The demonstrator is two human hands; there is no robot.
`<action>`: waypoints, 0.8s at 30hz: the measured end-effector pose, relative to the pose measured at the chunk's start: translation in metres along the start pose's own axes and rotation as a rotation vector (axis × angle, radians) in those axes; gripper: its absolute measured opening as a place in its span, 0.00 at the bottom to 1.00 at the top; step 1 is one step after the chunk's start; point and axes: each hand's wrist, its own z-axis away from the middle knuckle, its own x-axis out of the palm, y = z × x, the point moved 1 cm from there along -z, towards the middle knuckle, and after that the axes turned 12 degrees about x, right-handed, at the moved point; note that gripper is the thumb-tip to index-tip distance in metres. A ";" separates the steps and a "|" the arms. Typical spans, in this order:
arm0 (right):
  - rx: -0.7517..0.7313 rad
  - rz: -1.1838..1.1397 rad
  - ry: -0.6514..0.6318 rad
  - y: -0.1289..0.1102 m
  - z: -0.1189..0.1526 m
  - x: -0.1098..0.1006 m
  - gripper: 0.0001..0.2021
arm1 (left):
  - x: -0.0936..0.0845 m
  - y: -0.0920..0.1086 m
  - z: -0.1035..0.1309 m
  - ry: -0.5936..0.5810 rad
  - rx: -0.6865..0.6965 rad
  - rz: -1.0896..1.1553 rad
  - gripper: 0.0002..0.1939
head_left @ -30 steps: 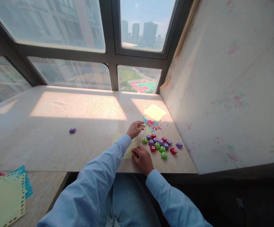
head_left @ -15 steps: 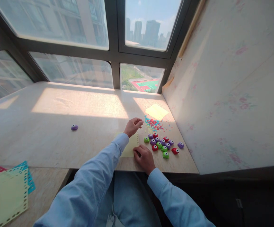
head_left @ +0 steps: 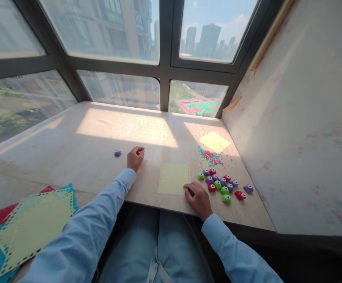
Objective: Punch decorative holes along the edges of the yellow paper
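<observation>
My left hand [head_left: 135, 157] hovers over the middle of the table with its fingers curled together; whatever it may hold is too small to make out. To its left lies a purple one-eyed punch [head_left: 117, 153]. A yellow-green sheet with small holes along its edges [head_left: 174, 179] lies flat before me. At its right edge rests my right hand [head_left: 197, 196], fingers pinched, touching the paper; anything between the fingertips is hidden. Beyond it sit several red, green and purple one-eyed punches [head_left: 217, 184].
Red and blue paper bits [head_left: 212, 157] are scattered behind the punches, near a yellow sheet [head_left: 215, 142]. Punched colored sheets [head_left: 41, 224] are piled at the lower left. A wall [head_left: 306, 137] bounds the right side, windows the back.
My left hand has moved left, away from the paper bits, toward the lone purple punch. My right hand stays at the sheet's edge. The view has turned left.
</observation>
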 end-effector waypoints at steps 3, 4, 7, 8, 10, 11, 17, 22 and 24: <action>-0.010 -0.007 -0.017 0.002 0.001 0.001 0.09 | -0.050 -0.023 -0.007 0.116 0.003 -0.162 0.11; -0.008 -0.012 -0.017 0.003 0.001 0.001 0.08 | -0.065 -0.030 -0.010 0.146 0.003 -0.210 0.12; -0.003 -0.014 -0.030 0.005 0.001 0.002 0.09 | -0.099 -0.048 -0.014 0.111 0.029 -0.379 0.18; -0.001 -0.013 -0.034 0.006 0.001 0.002 0.09 | -0.106 -0.053 -0.015 0.056 0.044 -0.403 0.20; -0.001 -0.012 -0.035 0.007 0.001 0.003 0.09 | -0.113 -0.062 -0.015 -0.038 0.060 -0.407 0.20; -0.004 -0.013 -0.032 0.008 0.001 0.003 0.09 | -0.114 -0.065 -0.015 -0.064 0.060 -0.397 0.19; -0.015 -0.016 -0.017 0.010 0.000 0.004 0.09 | -0.096 -0.062 -0.008 -0.080 0.060 -0.325 0.08; -0.008 -0.005 -0.016 0.009 0.001 0.003 0.09 | -0.065 -0.039 0.006 -0.156 0.147 -0.178 0.08; -0.004 -0.004 -0.019 0.008 0.001 0.003 0.09 | -0.052 -0.027 0.015 -0.206 0.185 -0.125 0.09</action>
